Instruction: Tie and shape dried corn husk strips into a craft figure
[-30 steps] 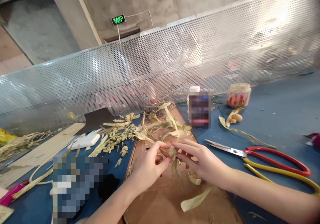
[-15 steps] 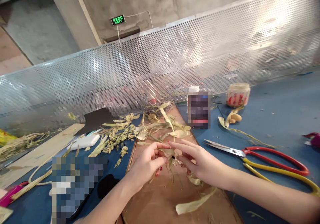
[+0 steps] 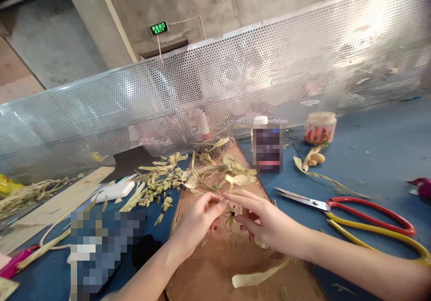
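Left hand (image 3: 200,218) pinching a dried leaf piece (image 3: 230,222), right hand (image 3: 269,220) curled beside it, its grip hidden from me, above a brown board (image 3: 198,281).
Over at left, dried sprigs (image 3: 168,182) lie on the blue table (image 3: 380,153); pale strips (image 3: 240,180) clutter the board's far end; red-and-yellow scissors (image 3: 319,204) rest near that right forearm.

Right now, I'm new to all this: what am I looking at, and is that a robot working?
No robot here: these are a person's bare left hand and right hand, seen from one camera worn on the person's head, looking forward and down. The fingertips meet around a small piece of dried plant; it is partly hidden, so each hand's grip is unclear. Below is a brown board on a blue table. Pale dried strips lie toward its far end. On the right are scissors with red and yellow handles and, farther back, a jar.
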Demonstrator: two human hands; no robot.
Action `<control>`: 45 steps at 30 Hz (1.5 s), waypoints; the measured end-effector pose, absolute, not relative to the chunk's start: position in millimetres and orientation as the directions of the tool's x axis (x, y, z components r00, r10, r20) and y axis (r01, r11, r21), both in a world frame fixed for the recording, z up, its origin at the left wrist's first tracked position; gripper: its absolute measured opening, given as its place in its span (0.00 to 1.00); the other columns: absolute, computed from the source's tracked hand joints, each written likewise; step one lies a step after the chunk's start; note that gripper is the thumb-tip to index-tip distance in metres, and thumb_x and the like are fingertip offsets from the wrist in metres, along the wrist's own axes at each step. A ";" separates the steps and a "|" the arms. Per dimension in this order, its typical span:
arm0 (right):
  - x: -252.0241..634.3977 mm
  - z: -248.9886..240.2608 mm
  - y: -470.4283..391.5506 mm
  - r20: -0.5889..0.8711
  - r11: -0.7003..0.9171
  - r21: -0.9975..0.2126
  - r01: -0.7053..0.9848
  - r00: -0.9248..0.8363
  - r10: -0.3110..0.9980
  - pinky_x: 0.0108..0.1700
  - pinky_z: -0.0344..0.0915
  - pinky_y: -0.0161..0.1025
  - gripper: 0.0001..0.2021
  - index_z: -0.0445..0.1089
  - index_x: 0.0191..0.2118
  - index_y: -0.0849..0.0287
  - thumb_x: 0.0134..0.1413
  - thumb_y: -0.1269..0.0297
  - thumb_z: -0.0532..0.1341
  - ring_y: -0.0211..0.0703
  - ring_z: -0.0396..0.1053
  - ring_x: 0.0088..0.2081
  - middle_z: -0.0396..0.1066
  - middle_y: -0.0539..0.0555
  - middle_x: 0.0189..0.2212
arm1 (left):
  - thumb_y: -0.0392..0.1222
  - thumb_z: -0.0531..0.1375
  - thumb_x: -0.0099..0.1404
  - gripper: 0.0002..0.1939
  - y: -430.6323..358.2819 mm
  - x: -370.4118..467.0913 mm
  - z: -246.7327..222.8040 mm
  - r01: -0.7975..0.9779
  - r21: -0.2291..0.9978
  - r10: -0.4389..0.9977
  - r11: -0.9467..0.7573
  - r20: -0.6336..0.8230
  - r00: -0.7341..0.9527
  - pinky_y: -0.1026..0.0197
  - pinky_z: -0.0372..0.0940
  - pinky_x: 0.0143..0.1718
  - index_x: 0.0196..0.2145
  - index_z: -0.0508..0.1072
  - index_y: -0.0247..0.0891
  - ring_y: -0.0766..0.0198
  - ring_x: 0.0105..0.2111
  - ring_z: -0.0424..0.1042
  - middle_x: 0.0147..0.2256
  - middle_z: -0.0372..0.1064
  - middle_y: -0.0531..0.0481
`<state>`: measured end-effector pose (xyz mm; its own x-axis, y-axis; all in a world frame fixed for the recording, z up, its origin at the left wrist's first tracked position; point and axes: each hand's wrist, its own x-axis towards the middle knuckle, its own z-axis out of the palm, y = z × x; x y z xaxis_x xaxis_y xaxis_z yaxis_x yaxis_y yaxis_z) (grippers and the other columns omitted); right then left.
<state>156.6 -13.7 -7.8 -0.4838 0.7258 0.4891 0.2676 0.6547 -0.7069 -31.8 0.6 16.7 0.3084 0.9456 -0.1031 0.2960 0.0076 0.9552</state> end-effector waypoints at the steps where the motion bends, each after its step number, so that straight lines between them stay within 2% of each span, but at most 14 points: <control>1: 156.0 -7.9 -14.1 0.482 0.645 -0.718 0.262 -0.481 0.732 0.34 0.68 0.32 0.31 0.55 0.60 0.51 0.52 0.83 0.51 0.36 0.67 0.38 0.62 0.55 0.51 | 0.51 0.58 0.59 0.13 0.7 -31.4 16.2 0.292 0.956 0.942 0.007 -0.104 0.318 0.70 0.49 0.19 0.33 0.67 0.38 0.72 0.20 0.54 0.22 0.57 0.58; 5: 155.3 -8.6 -14.0 0.481 0.629 -0.736 0.251 -0.461 0.746 0.33 0.68 0.31 0.30 0.57 0.59 0.53 0.52 0.83 0.51 0.35 0.66 0.36 0.62 0.54 0.51 | 0.52 0.57 0.61 0.13 0.9 -28.9 15.4 0.215 0.975 0.904 0.055 -0.140 0.403 0.71 0.47 0.15 0.31 0.64 0.38 0.72 0.16 0.54 0.17 0.55 0.59; 9: 156.0 -8.7 -13.2 0.484 0.621 -0.749 0.231 -0.449 0.751 0.34 0.69 0.31 0.30 0.58 0.58 0.50 0.52 0.83 0.51 0.36 0.66 0.38 0.62 0.53 0.51 | 0.50 0.57 0.62 0.12 0.0 -26.6 16.4 0.122 0.987 0.879 0.101 -0.146 0.455 0.70 0.53 0.13 0.31 0.63 0.38 0.69 0.17 0.64 0.21 0.63 0.55; 13: 155.5 -9.7 -13.6 0.480 0.607 -0.766 0.209 -0.441 0.758 0.36 0.71 0.33 0.32 0.56 0.59 0.45 0.52 0.83 0.51 0.37 0.67 0.41 0.61 0.52 0.52 | 0.47 0.57 0.63 0.10 -1.7 -25.4 17.3 0.025 0.990 0.865 0.138 -0.133 0.484 0.64 0.64 0.22 0.32 0.63 0.37 0.62 0.25 0.72 0.29 0.68 0.50; 16: 154.7 -12.3 -12.6 0.478 0.602 -0.768 0.218 -0.429 0.766 0.34 0.71 0.33 0.29 0.57 0.59 0.47 0.53 0.81 0.52 0.37 0.68 0.39 0.61 0.52 0.52 | 0.45 0.56 0.64 0.09 -2.3 -25.1 17.3 -0.003 0.992 0.877 0.124 -0.109 0.468 0.59 0.66 0.32 0.32 0.64 0.37 0.61 0.30 0.74 0.31 0.70 0.49; 22: 153.6 -19.6 -9.4 0.434 0.530 -0.816 0.231 -0.360 0.826 0.28 0.72 0.33 0.23 0.61 0.56 0.53 0.55 0.75 0.54 0.30 0.68 0.25 0.63 0.54 0.49 | 0.47 0.58 0.62 0.11 -0.4 -25.8 14.8 0.063 0.998 0.927 0.015 -0.037 0.374 0.59 0.66 0.36 0.29 0.63 0.38 0.60 0.32 0.73 0.29 0.70 0.51; 26: 152.0 -22.5 -9.6 0.395 0.476 -0.853 0.213 -0.333 0.856 0.25 0.73 0.32 0.18 0.64 0.53 0.55 0.57 0.70 0.55 0.30 0.68 0.23 0.63 0.54 0.47 | 0.51 0.59 0.60 0.13 -0.2 -27.5 12.4 0.184 0.979 0.958 -0.084 0.029 0.284 0.60 0.65 0.33 0.28 0.64 0.39 0.61 0.29 0.72 0.27 0.69 0.52; 31: 150.8 -21.6 -10.2 0.377 0.447 -0.874 0.188 -0.316 0.870 0.25 0.73 0.32 0.15 0.66 0.50 0.57 0.56 0.68 0.56 0.29 0.68 0.21 0.64 0.54 0.45 | 0.53 0.59 0.58 0.15 -1.4 -29.3 11.9 0.330 0.930 0.975 -0.163 0.100 0.199 0.61 0.64 0.33 0.26 0.65 0.39 0.61 0.28 0.69 0.25 0.68 0.52; 34: 151.3 -20.4 -11.4 0.350 0.413 -0.895 0.167 -0.311 0.884 0.23 0.73 0.32 0.14 0.66 0.49 0.57 0.56 0.68 0.56 0.29 0.69 0.21 0.64 0.55 0.46 | 0.52 0.59 0.59 0.14 -0.9 -29.8 12.9 0.328 0.926 0.968 -0.185 0.114 0.224 0.60 0.64 0.34 0.26 0.65 0.39 0.61 0.29 0.69 0.25 0.67 0.53; 39: 152.4 -18.1 -13.1 0.349 0.407 -0.904 0.133 -0.320 0.881 0.23 0.74 0.33 0.15 0.66 0.50 0.57 0.56 0.69 0.54 0.30 0.70 0.21 0.63 0.55 0.47 | 0.50 0.56 0.62 0.12 0.3 -29.3 13.0 0.228 0.959 0.948 -0.169 0.094 0.305 0.57 0.66 0.39 0.28 0.63 0.39 0.61 0.32 0.69 0.29 0.68 0.52; 45: 153.7 -16.6 -13.2 0.360 0.419 -0.901 0.115 -0.342 0.868 0.24 0.74 0.32 0.18 0.65 0.51 0.56 0.54 0.73 0.54 0.30 0.70 0.23 0.63 0.55 0.49 | 0.50 0.58 0.61 0.12 0.5 -28.7 13.6 0.202 0.968 0.956 -0.148 0.088 0.280 0.57 0.67 0.38 0.28 0.63 0.39 0.62 0.30 0.70 0.27 0.66 0.53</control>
<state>153.7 -13.2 -16.6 -0.3419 0.8681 0.3599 0.1146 0.4187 -0.9009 -28.7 0.5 13.6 0.2799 0.9560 0.0879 0.2020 -0.1482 0.9681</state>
